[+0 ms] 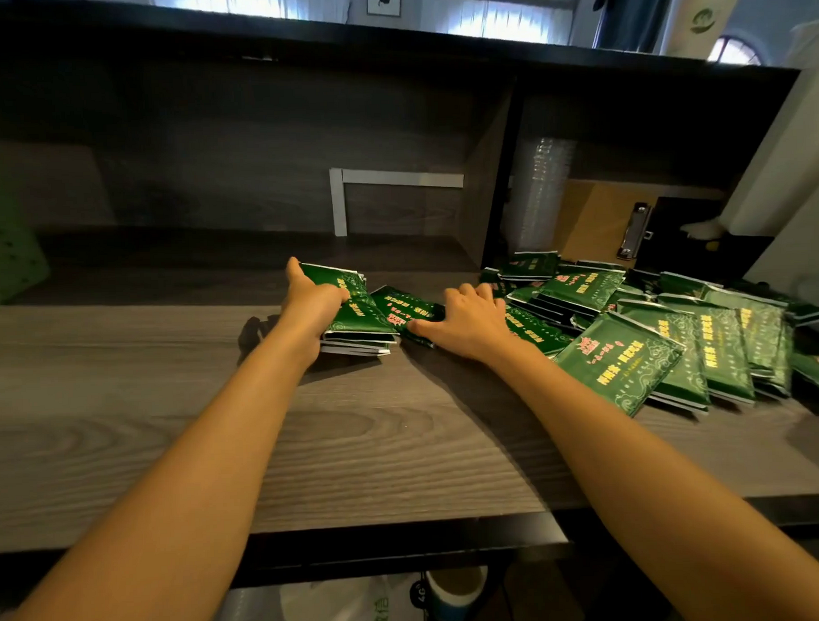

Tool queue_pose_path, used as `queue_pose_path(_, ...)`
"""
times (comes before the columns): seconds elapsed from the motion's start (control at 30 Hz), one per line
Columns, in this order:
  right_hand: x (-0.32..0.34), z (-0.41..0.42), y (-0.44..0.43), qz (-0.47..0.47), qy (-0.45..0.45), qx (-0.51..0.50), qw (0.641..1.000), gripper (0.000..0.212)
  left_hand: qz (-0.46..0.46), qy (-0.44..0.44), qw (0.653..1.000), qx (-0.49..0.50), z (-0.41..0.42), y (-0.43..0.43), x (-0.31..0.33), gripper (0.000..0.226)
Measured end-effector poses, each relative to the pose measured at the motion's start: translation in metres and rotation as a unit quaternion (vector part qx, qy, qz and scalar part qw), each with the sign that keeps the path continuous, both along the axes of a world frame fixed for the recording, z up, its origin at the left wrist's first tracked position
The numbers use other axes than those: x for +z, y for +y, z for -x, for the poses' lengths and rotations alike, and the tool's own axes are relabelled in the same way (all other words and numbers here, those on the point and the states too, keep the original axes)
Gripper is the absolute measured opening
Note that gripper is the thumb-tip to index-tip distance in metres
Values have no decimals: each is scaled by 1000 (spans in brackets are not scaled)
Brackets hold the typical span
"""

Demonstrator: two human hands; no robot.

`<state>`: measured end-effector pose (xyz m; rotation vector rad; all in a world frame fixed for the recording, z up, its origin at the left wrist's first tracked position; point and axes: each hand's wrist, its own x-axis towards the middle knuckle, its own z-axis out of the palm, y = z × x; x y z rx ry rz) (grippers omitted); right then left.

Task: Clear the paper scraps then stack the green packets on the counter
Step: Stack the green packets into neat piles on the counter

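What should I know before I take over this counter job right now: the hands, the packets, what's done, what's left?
Left hand grips a small stack of green packets mid-counter.
Right hand rests on a loose packet beside that stack; whether it grips is unclear.
Done: no paper scraps in view; stack begun.
Left: the big scattered pile of packets on the right needs stacking.

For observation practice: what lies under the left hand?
A stack of green packets, gripped by the left hand, resting on the counter. The hand covers the stack's left side.
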<state>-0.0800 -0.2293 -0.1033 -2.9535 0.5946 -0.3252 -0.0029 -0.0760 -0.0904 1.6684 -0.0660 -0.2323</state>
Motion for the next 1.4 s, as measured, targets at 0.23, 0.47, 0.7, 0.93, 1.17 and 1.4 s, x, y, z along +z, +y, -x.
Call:
queue_pose_path(0.23,8,-4,-1,-107,-8,-41,993,72,11,-27,1000,1,4,1,1,84)
queue_pose_path(0.47,6,-7,-3,-204,-132,-70,968,38,37,-16,999,31,8,1,3,70)
queue_pose_path(0.7,15,-5,5,-564,-281,-19,776,32,33,9,999,40,9,-2,3,58)
queue_pose_path(0.93,11,-6,15,-437,-209,41,874,32,41,5,999,20,11,-7,2,53)
queue_pose_path(1.17,12,-2,20,-211,-146,38,966,29,15,0,998,-59,21,-8,3,61)
queue_pose_path(1.4,15,12,0,32,-42,-94,994,30,16,21,998,-49,19,-6,3,48)
